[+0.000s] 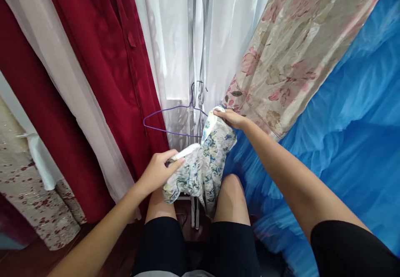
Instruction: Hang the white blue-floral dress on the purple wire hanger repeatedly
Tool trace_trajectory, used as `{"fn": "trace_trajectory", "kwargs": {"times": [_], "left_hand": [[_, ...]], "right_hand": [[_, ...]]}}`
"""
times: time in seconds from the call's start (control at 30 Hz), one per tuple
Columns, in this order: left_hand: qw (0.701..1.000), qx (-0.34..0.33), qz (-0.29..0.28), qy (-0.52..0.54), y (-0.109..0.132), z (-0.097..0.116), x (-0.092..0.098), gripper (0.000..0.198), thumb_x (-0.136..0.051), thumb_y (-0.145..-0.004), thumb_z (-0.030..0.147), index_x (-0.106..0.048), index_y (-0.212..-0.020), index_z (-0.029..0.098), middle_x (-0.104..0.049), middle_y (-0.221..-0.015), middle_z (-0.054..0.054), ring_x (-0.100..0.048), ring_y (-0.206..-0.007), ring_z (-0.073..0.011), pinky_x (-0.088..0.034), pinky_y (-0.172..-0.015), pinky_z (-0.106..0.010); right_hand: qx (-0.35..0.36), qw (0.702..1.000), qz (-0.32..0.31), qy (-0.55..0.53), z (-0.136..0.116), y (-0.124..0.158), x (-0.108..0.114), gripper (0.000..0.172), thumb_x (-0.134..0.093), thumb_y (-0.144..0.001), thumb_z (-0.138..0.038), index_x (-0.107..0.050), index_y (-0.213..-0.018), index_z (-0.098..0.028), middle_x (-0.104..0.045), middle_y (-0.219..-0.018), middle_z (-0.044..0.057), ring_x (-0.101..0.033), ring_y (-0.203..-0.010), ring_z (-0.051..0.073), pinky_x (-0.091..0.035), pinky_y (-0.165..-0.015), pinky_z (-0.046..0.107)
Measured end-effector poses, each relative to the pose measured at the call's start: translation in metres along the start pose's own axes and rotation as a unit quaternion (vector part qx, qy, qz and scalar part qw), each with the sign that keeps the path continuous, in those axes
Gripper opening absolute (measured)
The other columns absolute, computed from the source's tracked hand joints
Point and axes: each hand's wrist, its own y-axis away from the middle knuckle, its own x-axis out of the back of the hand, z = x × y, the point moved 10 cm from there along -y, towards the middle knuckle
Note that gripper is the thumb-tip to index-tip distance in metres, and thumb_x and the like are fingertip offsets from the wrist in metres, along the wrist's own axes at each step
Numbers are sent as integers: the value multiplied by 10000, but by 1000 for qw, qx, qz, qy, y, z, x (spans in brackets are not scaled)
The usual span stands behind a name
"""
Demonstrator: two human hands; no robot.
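Note:
A small garment [204,160] of white cloth with a blue and green flower print hangs between my two hands. My left hand [158,170] is closed on its lower left edge, pinching a white hem. My right hand [233,118] is closed on its upper end, up against a purple wire hanger [170,121]. The hanger's hook is caught on a grey metal upright [196,60] in front of the white curtain. Part of the garment droops over my bare knees.
Dark red curtains [103,60] and white sheer curtains [162,31] hang ahead and to the left. A flowered beige cloth [296,48] hangs at the upper right, above a blue net fabric [353,123]. A beige spotted cloth [34,202] hangs at the lower left over a dark wooden floor.

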Motion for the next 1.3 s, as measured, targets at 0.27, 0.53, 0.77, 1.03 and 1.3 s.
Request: {"fn": "trace_trajectory", "kwargs": {"times": [0.27, 0.53, 0.77, 1.03, 1.3], "left_hand": [[982, -4, -74, -174, -5, -108, 50, 271, -642, -849, 487, -730, -867, 232, -688, -840, -47, -588, -879, -240, -406, -871, -321], [985, 55, 64, -148, -98, -131, 115, 92, -580, -746, 211, -645, -811, 204, -697, -887, -53, -582, -860, -227, -428, -821, -300], [973, 145, 164, 69, -159, -116, 111, 124, -545, -785, 150, -586, -900, 171, -625, -772, -17, -542, -689, -164, -415, -671, -264], [973, -28, 223, -62, -128, -53, 108, 476, -406, -994, 516, -593, -723, 173, -517, -632, -3, -463, -646, -158, -322, -644, -272], [956, 7, 285, -65, -117, -52, 131, 451, -581, -910, 481, -502, -578, 187, -416, -553, 9, -390, -572, -142, -275, -602, -287]], "right_hand": [[-40, 992, -117, -11, -8, 20, -35, 317, -870, -723, -416, -736, -819, -145, -767, -731, 64, -682, -620, 178, -558, -577, 269], [-76, 991, -102, 32, -20, 35, -32, 335, -887, -687, -409, -765, -868, -154, -790, -816, 104, -716, -684, 232, -583, -576, 316], [-69, 996, -60, 13, -8, 47, -11, 358, -880, -711, -366, -748, -962, -148, -776, -831, 94, -724, -692, 234, -585, -613, 333], [4, 999, 49, 5, 0, 75, 40, 374, -880, -634, -499, -718, -715, -171, -731, -650, 41, -657, -581, 208, -548, -587, 325], [87, 995, 27, 43, -102, 100, -50, 365, -757, -814, -529, -754, -861, -167, -704, -666, 43, -713, -748, 255, -570, -704, 348]]}}
